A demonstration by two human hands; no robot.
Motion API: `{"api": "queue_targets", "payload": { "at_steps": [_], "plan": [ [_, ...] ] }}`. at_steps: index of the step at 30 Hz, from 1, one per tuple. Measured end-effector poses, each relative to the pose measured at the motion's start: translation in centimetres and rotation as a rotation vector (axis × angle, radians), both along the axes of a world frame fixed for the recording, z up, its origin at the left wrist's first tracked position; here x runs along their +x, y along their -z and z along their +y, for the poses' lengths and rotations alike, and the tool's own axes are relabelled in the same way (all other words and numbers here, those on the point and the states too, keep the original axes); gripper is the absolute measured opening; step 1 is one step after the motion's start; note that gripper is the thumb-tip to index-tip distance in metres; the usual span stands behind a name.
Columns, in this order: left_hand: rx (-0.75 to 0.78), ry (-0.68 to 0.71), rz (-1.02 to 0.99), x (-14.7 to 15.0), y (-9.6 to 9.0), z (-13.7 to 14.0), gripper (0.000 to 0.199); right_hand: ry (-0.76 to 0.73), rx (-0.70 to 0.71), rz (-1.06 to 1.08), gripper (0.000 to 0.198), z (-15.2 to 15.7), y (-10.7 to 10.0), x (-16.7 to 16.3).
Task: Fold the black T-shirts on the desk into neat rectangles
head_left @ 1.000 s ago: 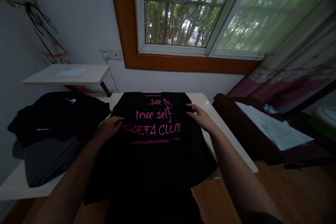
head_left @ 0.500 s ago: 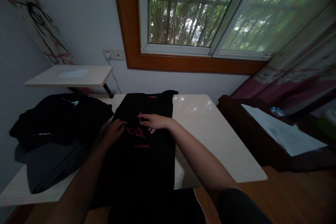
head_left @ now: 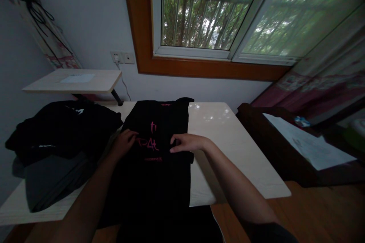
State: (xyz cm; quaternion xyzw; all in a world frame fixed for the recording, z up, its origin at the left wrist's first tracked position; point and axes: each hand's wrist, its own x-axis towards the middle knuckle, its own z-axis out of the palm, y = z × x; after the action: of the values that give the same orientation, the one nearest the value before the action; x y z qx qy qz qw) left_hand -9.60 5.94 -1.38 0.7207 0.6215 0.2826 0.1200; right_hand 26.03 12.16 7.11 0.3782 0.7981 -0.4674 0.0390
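A black T-shirt (head_left: 159,182) with pink lettering lies lengthwise on the pale table, its collar end toward the wall. At the left side of the print is my left hand (head_left: 124,143), fingers drawn together on the cloth. My right hand (head_left: 186,143) is over the shirt's right side, with fingers and thumb curled around dark cloth; the exact grip is hard to see against the black. Below that wrist, a short flap of black fabric sticks out past the shirt's right edge.
Left of the shirt, a pile of black and grey clothes (head_left: 62,133) sits on the table (head_left: 228,152). Behind it stands a small raised shelf (head_left: 105,79) with a paper on it. A dark wooden piece of furniture (head_left: 256,140) holding papers is to the right, and a window is ahead.
My right hand has moved right, from the print to the shirt's right side, uncovering pink letters. A flap of cloth now juts beyond the right edge. My left hand has stayed put.
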Motion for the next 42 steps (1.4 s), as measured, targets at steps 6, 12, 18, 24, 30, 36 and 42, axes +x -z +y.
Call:
{"api": "queue_targets", "payload": {
  "at_steps": [6,12,18,24,30,36,42],
  "plan": [
    [0.006,-0.004,-0.005,0.0,0.0,0.0,0.030,0.022,-0.250,0.191,0.039,-0.7,0.9,-1.4],
    [0.014,0.021,-0.036,-0.4,0.5,0.3,0.029,-0.094,-0.640,0.462,0.048,-3.5,0.2,-4.1],
    [0.026,0.002,-0.064,-0.2,0.2,0.0,0.029,0.236,-0.241,0.445,0.028,-1.2,2.1,-2.9],
    [0.007,-0.014,-0.060,0.1,-0.1,-0.1,0.030,0.725,0.602,0.122,0.035,1.2,4.9,1.1],
    [-0.003,-0.012,-0.051,0.1,0.1,0.0,0.030,0.674,0.558,-0.029,0.060,0.2,4.8,1.0],
    [0.045,-0.119,0.109,0.0,0.0,-0.4,0.031,0.533,0.503,-0.141,0.065,-1.2,4.0,-0.1],
    [0.084,-0.425,0.346,0.5,-0.5,-1.6,0.040,0.505,0.493,-0.080,0.059,-4.1,4.1,0.2]
  ]
}}
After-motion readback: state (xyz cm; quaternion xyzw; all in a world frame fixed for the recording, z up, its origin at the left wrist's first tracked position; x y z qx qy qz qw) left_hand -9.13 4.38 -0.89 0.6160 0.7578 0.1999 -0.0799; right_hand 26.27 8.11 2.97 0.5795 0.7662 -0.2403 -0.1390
